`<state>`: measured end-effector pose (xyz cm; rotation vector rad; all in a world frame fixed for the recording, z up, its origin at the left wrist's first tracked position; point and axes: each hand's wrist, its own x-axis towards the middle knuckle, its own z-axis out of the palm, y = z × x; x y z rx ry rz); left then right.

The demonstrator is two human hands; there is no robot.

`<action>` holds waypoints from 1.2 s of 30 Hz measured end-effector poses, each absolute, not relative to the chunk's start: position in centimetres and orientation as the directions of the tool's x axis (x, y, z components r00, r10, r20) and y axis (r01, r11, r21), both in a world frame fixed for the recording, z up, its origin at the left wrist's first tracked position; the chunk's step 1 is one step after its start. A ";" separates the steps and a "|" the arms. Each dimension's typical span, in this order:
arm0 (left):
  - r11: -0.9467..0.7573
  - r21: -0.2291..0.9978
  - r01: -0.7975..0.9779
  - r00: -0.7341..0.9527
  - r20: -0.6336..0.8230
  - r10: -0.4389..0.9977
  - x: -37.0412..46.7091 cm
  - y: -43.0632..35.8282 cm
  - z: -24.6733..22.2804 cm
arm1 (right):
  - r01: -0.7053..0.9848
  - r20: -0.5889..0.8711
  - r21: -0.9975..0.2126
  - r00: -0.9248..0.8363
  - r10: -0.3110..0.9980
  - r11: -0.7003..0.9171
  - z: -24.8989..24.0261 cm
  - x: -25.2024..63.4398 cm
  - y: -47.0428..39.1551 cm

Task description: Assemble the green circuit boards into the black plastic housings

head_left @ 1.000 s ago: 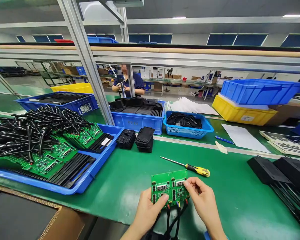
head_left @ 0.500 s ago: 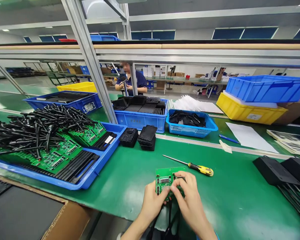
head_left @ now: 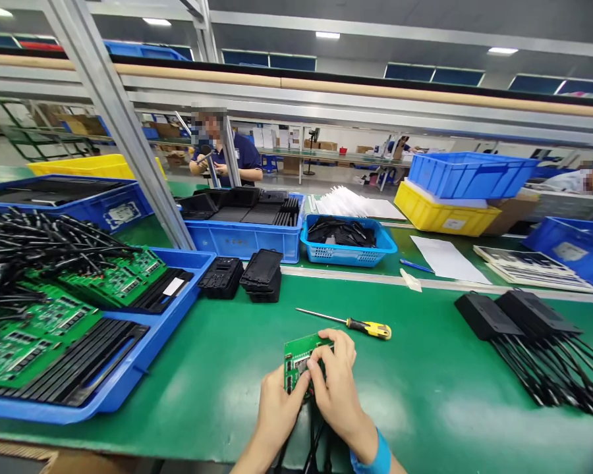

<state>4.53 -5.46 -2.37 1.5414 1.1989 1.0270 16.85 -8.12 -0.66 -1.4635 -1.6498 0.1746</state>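
A green circuit board [head_left: 296,347] with a small digit display is held up over the near edge of the bench. My left hand [head_left: 282,401] grips its lower left side, thumb across the front. On the right side, my right hand [head_left: 337,378] holds the board too, with thumb and forefinger pinched near the display; what lies under those fingertips is hidden. Black cables [head_left: 313,440] hang from the bottom of the board between my wrists. Just beyond the hands lies a screwdriver [head_left: 370,328] with a yellow and black handle.
At left, a blue tray [head_left: 178,339] carries cabled boards and black panels. Black plastic cases [head_left: 261,273] are stacked beyond. A blue basket [head_left: 348,253] holds black parts. Finished-looking black boxes [head_left: 538,313] with cables lie at right. A metal post [head_left: 123,125] rises at left. A co-worker [head_left: 242,158] sits opposite.
The view has swung to the right, so the bench things appear further left. My right hand has shifted over the board's display, and the board is turned slightly; both hands keep hold.
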 end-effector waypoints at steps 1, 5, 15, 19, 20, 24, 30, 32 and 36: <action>-0.108 0.970 0.218 0.171 0.071 0.983 4.6 -5.3 -2.4 | 0.710 0.511 -0.624 0.056 0.858 0.326 -0.3 16.7 -8.6; 0.045 0.996 0.081 0.147 -0.056 0.988 4.7 -4.4 -2.6 | 0.608 0.466 -0.673 -0.093 0.880 0.421 1.5 18.2 -8.8; 0.210 0.969 -0.132 0.198 -0.182 0.963 4.4 -4.2 -4.2 | 0.546 0.179 -0.730 0.733 0.656 -0.412 1.6 42.1 5.0; 0.212 0.967 -0.141 0.190 -0.184 0.964 4.5 -4.1 -4.7 | 0.432 0.071 -0.661 0.851 0.521 -0.614 0.7 46.6 5.2; 0.215 0.966 -0.142 0.188 -0.187 0.964 4.5 -4.1 -4.8 | 0.416 0.060 -0.649 0.862 0.503 -0.637 0.5 46.9 5.1; 0.246 0.956 -0.160 0.215 -0.209 0.954 4.4 -4.0 -4.6 | 0.436 0.097 -0.654 0.859 0.502 -0.619 0.8 45.9 4.9; 0.326 0.910 -0.255 0.272 -0.256 0.928 4.3 -4.4 -3.2 | 0.493 -0.083 -0.804 0.460 0.884 -0.332 0.8 35.9 1.0; 0.368 0.884 -0.288 0.312 -0.277 0.909 4.3 -4.6 -2.6 | 0.429 -0.185 -0.864 0.213 0.959 -0.262 -0.4 30.8 -2.4; 0.472 0.809 -0.351 0.355 -0.352 0.866 4.4 -5.4 -1.6 | -0.178 -0.287 -0.943 0.010 0.958 -0.281 -2.6 23.0 -8.5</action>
